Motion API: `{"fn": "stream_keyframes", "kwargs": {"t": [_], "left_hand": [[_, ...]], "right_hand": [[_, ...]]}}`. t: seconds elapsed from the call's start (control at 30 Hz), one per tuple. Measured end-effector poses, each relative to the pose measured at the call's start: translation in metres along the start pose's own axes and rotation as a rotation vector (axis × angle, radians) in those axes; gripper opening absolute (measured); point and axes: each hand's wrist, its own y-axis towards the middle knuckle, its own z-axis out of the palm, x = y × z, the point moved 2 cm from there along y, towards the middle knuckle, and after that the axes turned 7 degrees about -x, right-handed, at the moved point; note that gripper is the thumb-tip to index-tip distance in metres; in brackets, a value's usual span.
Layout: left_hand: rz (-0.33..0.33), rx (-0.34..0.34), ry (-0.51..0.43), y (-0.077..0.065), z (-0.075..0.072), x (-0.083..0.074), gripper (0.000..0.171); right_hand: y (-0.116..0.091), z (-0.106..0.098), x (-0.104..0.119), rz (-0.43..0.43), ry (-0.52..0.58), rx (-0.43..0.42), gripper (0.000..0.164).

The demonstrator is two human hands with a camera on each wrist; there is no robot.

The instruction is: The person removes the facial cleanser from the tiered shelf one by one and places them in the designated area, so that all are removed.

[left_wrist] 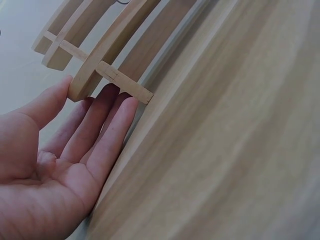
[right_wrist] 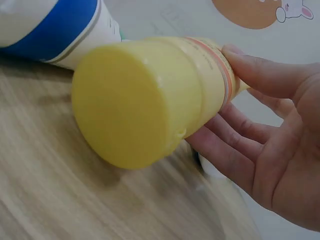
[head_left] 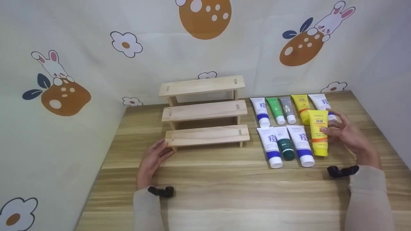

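Observation:
In the head view my right hand [head_left: 350, 133] holds a yellow squeeze tube [head_left: 319, 131] by its side, cap toward me. The right wrist view shows the tube's round cap [right_wrist: 120, 107] close up, thumb on one side and fingers on the other. My left hand [head_left: 154, 160] is at the left end of the lowest step of a three-tier wooden display stand [head_left: 205, 136]. From the left wrist, the thumb [left_wrist: 50, 102] presses the step's end while the fingers lie beneath it beside the leg.
Right of the stand lie two rows of tubes: white-and-blue ones [head_left: 269, 146], a green one [head_left: 275, 109], a grey one [head_left: 287, 109], a white-and-dark-green one [head_left: 285, 144] and another yellow one [head_left: 301, 107]. A patterned cloth wall [head_left: 160, 64] stands behind the wooden table [head_left: 218, 192].

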Motion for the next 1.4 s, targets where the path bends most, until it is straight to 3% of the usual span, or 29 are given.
{"fn": "stream_keyframes", "kwargs": {"t": [0.2, 0.5, 0.9, 1.4], "left_hand": [[0.011, 0.023, 0.021, 0.0001, 0.001, 0.0004, 0.059], [-0.003, 0.003, -0.013, -0.0002, 0.0019, -0.0007, 0.055], [0.002, -0.003, -0.025, -0.002, -0.0003, 0.0002, 0.054], [-0.024, 0.008, 0.023, 0.0008, 0.0009, -0.0005, 0.06]], "right_hand": [[-0.0016, 0.001, -0.0035, 0.02, 0.075, 0.069, 0.087], [-0.0012, 0.0032, -0.0048, 0.023, 0.109, 0.131, 0.085], [-0.0007, 0.0082, -0.0062, 0.084, -0.013, 0.182, 0.095], [-0.0025, 0.0077, -0.0048, 0.105, -0.062, 0.202, 0.098]]}}
